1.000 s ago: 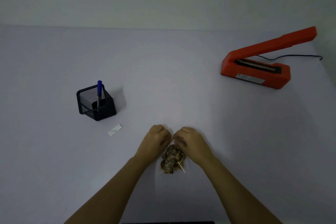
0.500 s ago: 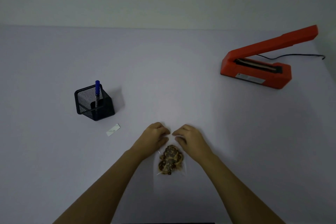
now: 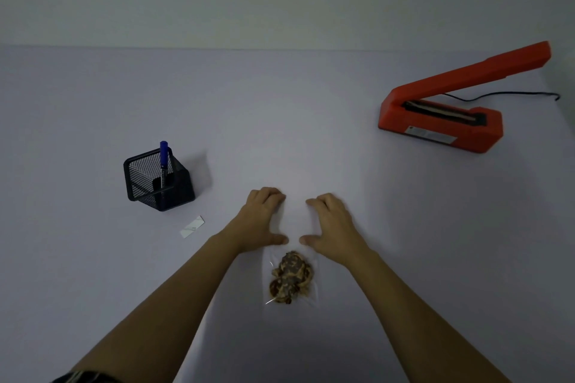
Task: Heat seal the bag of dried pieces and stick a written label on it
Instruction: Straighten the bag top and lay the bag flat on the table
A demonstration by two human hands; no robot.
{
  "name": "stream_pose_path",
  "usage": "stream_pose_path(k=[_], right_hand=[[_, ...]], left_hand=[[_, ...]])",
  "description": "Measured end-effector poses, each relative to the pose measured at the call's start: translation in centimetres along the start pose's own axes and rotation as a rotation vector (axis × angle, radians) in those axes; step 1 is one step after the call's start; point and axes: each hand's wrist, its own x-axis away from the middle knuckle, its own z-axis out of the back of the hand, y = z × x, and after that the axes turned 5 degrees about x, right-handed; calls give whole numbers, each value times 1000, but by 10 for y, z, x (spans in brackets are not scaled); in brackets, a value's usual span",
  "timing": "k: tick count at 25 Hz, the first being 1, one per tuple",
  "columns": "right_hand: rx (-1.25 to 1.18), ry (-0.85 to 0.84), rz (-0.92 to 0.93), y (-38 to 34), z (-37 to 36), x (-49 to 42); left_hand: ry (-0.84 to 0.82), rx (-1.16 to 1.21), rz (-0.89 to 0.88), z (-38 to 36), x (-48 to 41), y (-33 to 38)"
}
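Note:
A clear bag of brown dried pieces [image 3: 291, 278] lies flat on the pale table [image 3: 311, 134] in front of me. Its empty clear upper part stretches away between my hands and is hard to make out. My left hand [image 3: 261, 218] sits on the bag's left upper edge and my right hand [image 3: 334, 224] on its right upper edge, palms down, fingers curled at the far end, thumbs near the pieces. A small white label [image 3: 192, 226] lies to the left. The orange heat sealer [image 3: 445, 115] stands at the far right with its arm raised.
A black mesh pen holder [image 3: 157, 180] with a blue marker [image 3: 163, 162] stands left of the label. The sealer's black cord [image 3: 510, 95] runs off to the right. A wall rises behind the table's far edge.
My hands have slid away from me along the bag and apart from each other. The dried pieces now lie uncovered below my thumbs.

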Motion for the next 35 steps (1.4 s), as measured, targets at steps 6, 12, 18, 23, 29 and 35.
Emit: stream_pose_path(k=[6, 12, 18, 23, 29, 35], right_hand=[[-45, -63, 100, 2, -6, -3], [56, -125, 51, 2, 7, -19], [195, -168, 47, -1, 20, -36], [259, -198, 44, -1, 20, -42], [269, -242, -13, 3, 22, -43], [102, -29, 69, 11, 9, -14]], left_hand=[[-47, 14, -128, -6, 6, 0], [-129, 119, -42, 3, -14, 1], [-77, 141, 43, 16, -37, 1], [-92, 41, 61, 23, -48, -1], [-120, -34, 157, 23, -53, -1], [255, -63, -162, -6, -21, -5]])
